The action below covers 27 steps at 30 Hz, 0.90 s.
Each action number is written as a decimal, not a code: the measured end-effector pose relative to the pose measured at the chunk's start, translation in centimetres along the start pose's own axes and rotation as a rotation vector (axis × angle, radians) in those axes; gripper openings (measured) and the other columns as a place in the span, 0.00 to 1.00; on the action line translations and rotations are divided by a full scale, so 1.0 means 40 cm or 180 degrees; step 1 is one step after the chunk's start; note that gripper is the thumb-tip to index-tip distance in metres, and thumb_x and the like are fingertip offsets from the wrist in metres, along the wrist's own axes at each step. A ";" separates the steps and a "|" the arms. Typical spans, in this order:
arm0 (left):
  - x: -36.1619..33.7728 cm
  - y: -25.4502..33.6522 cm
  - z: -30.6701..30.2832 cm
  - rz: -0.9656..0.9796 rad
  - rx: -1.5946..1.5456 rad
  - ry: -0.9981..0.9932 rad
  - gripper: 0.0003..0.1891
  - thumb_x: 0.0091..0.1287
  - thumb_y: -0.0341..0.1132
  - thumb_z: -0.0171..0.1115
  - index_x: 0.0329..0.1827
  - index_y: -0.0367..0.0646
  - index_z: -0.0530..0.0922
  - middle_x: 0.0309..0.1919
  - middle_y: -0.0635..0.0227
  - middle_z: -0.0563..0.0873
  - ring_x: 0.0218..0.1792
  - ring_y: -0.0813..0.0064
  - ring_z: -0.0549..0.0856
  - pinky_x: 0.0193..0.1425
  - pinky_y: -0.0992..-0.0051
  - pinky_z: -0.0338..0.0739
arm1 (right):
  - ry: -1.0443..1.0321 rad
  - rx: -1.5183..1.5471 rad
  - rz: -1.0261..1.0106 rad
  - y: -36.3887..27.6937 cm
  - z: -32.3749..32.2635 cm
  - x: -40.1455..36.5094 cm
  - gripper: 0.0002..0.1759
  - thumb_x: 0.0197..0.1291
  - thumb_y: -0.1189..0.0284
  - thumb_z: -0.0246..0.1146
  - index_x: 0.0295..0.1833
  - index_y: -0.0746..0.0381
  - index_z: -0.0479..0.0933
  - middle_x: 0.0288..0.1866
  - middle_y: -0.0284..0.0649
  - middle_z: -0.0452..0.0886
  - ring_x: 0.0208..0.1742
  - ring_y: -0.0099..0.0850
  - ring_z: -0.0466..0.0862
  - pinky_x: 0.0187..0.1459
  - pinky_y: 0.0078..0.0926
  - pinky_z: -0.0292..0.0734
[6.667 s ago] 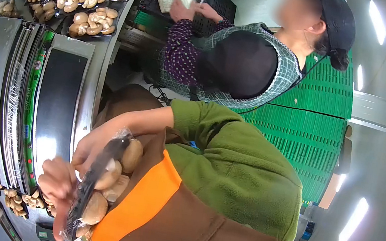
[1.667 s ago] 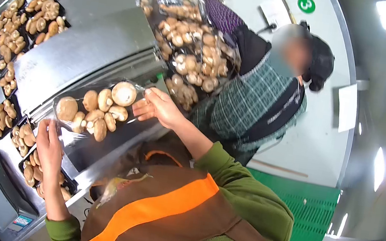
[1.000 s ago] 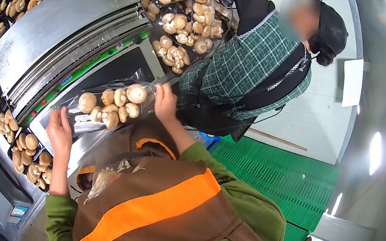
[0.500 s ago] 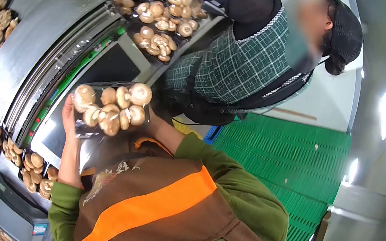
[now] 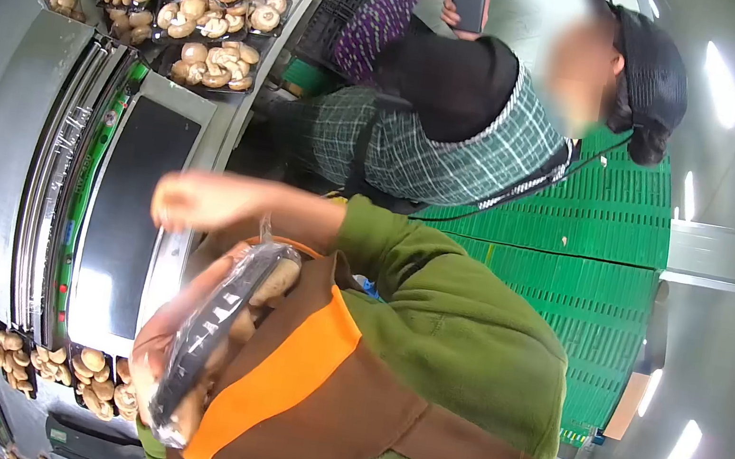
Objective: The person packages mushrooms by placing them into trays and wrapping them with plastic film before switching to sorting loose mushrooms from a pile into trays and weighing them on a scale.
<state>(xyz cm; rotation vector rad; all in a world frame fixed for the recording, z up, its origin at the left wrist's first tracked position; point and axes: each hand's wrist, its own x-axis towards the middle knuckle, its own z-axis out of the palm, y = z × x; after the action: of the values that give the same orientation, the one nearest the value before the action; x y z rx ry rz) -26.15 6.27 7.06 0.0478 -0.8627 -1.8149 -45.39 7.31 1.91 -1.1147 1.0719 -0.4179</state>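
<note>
My left hand point(image 5: 157, 345) grips a film-wrapped black tray of mushrooms point(image 5: 222, 327) from below. The tray is tipped on its side against my brown apron, with its dark underside turned outward and mushrooms showing through the clear film. A loose bit of film sticks up at the tray's upper end. Just above that end is my right hand point(image 5: 208, 202), curled closed and blurred. Whatever its fingers hold, if anything, cannot be made out. Beyond both hands lies the wrapping machine point(image 5: 135, 212) with its dark flat plate.
Stacked mushroom packs point(image 5: 219, 14) cover the bench beyond the machine. More packs point(image 5: 89, 378) line its near side, beside a grey device point(image 5: 97, 446). A co-worker point(image 5: 462, 120) stands close on my right, holding a phone point(image 5: 468, 0). Green slatted flooring point(image 5: 532, 284) lies behind.
The tray has turned from face-up onto its side and come nearer the apron. My right hand has left the tray and moved above it. The co-worker's phone has come into view.
</note>
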 end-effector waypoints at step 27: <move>-0.057 0.095 -0.205 -0.1050 0.4322 0.2940 0.17 0.67 0.31 0.60 0.58 0.35 0.74 0.54 0.56 0.79 0.51 0.67 0.80 0.55 0.70 0.76 | 0.4127 -0.0977 -0.1553 -0.141 -0.436 0.507 0.12 0.52 0.72 0.64 0.41 0.65 0.77 0.32 0.46 0.80 0.34 0.38 0.81 0.38 0.34 0.76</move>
<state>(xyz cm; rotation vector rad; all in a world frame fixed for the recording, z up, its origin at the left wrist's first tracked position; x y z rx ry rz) -18.71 3.19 2.39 1.7886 -1.2211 -0.9231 -49.58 -19.13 -3.60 -1.3755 2.0147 -1.5336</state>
